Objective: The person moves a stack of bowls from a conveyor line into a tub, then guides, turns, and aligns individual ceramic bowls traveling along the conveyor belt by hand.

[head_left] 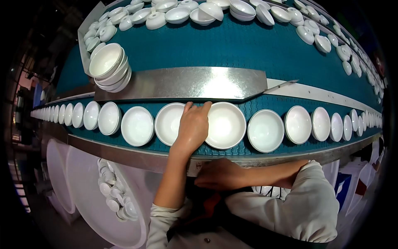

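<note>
Left hand (193, 128) out over the belt (248, 47), palm down, at the gap between two neighbouring white bowls. Fingers bent and parted, tips toward the far rims. Whether they pinch a rim or merely rest there, I can't make out.

Right-side bowl (227, 125): immediately to the right of the left hand, mouth facing up toward the camera, its near-left rim partly behind the fingers. Left-side bowl (168, 124): immediately to the left, right rim covered by the hand. Both round, so no long axis of their own; the row of bowls (266, 130) supplies one, running left to right along the near lane, across the line of the left forearm.

Right hand (219, 174): curled, in shadow, drawn in front of the body at the belt's near edge. Contents, if any, hidden. Left hand clearly the nearer to both bowls.

Behind the row, a metal plate (182, 83); by its left end, a leaning stack of bowls (111, 68). Beyond, loose bowls (177, 15) crowd the far side, some tipped.
</note>
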Motion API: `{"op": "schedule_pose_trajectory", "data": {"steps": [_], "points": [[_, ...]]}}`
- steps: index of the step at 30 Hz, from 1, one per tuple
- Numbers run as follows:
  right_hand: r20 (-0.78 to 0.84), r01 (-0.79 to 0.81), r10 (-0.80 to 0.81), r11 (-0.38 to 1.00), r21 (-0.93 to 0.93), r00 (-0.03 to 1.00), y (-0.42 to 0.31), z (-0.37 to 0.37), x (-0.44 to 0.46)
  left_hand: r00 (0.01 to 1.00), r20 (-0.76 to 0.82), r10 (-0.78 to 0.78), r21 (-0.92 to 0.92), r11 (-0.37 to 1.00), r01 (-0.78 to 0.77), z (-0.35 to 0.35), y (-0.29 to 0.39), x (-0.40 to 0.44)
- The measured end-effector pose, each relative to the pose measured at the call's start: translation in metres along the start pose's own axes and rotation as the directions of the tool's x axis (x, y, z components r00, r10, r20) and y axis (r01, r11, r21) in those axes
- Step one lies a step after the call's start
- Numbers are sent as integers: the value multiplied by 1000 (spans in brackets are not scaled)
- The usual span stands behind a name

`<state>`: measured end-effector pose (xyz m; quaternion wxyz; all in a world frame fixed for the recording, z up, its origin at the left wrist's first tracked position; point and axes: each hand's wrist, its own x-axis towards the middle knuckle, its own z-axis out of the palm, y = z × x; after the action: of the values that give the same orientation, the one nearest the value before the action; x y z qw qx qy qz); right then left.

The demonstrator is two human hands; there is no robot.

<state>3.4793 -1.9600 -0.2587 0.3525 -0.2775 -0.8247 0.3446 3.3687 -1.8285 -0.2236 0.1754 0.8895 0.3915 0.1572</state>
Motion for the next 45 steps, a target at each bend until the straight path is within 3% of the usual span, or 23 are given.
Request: {"op": "schedule_pose_trajectory", "data": {"steps": [3, 5, 6, 8, 10, 12, 16, 18, 21, 24, 29, 30, 35, 40, 42, 45], "points": [[30, -1, 2, 1000, -18, 1000, 0, -9, -11, 999, -50, 17, -27, 999, -18, 2, 11, -1], [-8, 20, -20, 1000, -24, 1000, 1, -14, -20, 981, -186, 58, -118, 990, -80, 3, 33, 4], [-8, 19, -19, 1000, -22, 1000, 0, -17, -24, 981, -185, 56, -119, 990, -79, 8, 44, 7], [-14, 19, -20, 999, -43, 1000, -3, -25, -35, 957, -175, 231, -73, 967, -246, 25, 68, 15], [-27, 19, -20, 1000, -23, 999, -1, -28, -46, 968, -111, 225, -71, 970, -233, 45, 78, 20], [-47, 17, -18, 1000, -7, 999, -1, -35, -57, 983, -66, 171, 54, 984, -167, 63, 78, 26], [186, -53, 76, 991, -125, 980, -4, -52, -68, 970, -187, 157, 46, 987, -151, 68, 79, 29], [71, 3, 5, 995, -101, 997, -2, -57, -81, 974, -198, 112, 36, 994, -107, 68, 83, 31], [13, 29, -29, 999, -16, 999, -1, -62, -97, 953, -300, -39, -122, 992, 2, 67, 93, 38], [-28, 49, -48, 999, 22, 998, 2, -70, -112, 921, -379, -88, -191, 981, 15, 71, 108, 43], [14, -5, 5, 1000, -25, 1000, -2, -84, -138, 927, -315, 202, -127, 959, -253, 102, 144, 52], [-32, 6, -6, 1000, 0, 999, 0, -83, -142, 967, -167, 194, -150, 964, -219, 104, 154, 51], [-88, 14, -11, 999, 29, 996, 1, -95, -165, 995, -78, 65, 19, 998, -64, 124, 161, 53], [-72, 11, -7, 998, 58, 997, 1, -109, -188, 988, -138, 65, -78, 994, -77, 125, 184, 61], [-81, 19, -13, 997, 69, 997, 2, -114, -197, 960, -261, 100, -190, 970, -152, 131, 198, 66], [-123, 10, 3, 995, 103, 992, -5, -137, -209, 951, -244, 192, -172, 956, -238, 150, 211, 71]]}}
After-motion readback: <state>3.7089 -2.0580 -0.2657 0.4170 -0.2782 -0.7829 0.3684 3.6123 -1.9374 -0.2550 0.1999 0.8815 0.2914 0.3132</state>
